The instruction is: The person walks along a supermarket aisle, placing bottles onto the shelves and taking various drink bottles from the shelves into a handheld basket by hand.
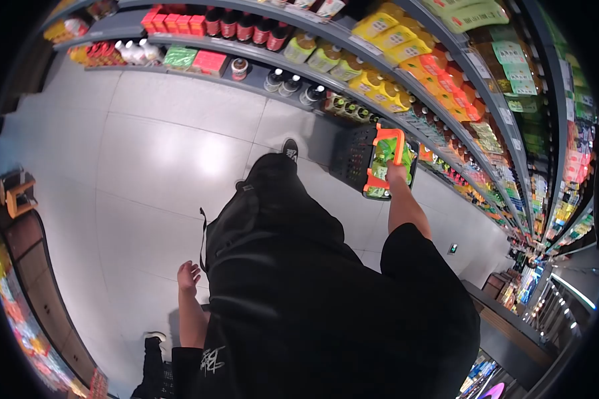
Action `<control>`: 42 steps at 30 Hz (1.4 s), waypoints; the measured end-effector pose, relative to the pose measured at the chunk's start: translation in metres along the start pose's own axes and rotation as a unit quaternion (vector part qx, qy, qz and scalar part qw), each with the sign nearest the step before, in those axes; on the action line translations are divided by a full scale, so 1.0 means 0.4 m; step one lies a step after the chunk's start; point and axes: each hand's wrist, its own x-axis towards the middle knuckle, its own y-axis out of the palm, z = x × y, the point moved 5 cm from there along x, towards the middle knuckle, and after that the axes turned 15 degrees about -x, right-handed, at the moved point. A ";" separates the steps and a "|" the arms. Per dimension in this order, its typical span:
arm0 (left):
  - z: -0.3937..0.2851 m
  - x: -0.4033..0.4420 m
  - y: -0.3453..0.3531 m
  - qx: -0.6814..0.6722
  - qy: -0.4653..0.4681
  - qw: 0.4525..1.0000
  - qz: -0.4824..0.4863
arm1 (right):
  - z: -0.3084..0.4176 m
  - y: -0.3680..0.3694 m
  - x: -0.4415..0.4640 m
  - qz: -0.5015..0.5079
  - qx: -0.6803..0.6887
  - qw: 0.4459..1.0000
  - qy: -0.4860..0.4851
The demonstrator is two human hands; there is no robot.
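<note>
My right hand is wrapped round the orange handle of a dark shopping basket. Inside the basket lie green packages, partly covered by the handle and my hand; their kind is not clear. The basket hangs beside the lowest shelf, to the right of my leg. On the other side, my left hand hangs by my hip with loosely bent fingers, partly apart, and holds nothing.
Long shelves of bottles, boxes and packets curve across the top and right. Grey tiles cover the floor. A wooden cabinet stands at the left. Behind me on the left, another person's dark-clothed leg shows.
</note>
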 end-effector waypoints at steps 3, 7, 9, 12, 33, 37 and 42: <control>0.059 0.039 -0.060 0.094 0.052 0.992 0.062 | 0.074 -0.010 -0.081 -0.006 -0.026 0.999 -0.018; 0.068 0.046 -0.082 0.114 0.063 0.988 0.082 | 0.146 0.013 -0.145 0.037 -0.017 0.999 -0.011; 0.041 0.051 -0.080 0.088 0.059 0.992 0.070 | 0.188 0.023 -0.188 0.026 -0.036 0.999 -0.006; -0.057 0.016 -0.062 0.005 0.014 0.999 0.034 | 0.201 0.074 -0.185 0.020 -0.060 0.998 0.001; -0.760 0.279 -0.278 0.010 0.031 0.999 0.044 | 0.613 0.212 -0.665 0.101 -0.024 0.981 0.166; -0.990 0.329 -0.334 -0.017 0.074 0.997 0.020 | 0.682 0.265 -0.726 0.129 -0.001 0.978 0.163; -1.153 0.380 -0.299 0.015 0.079 0.995 0.055 | 0.833 0.278 -0.879 0.135 0.023 0.977 0.161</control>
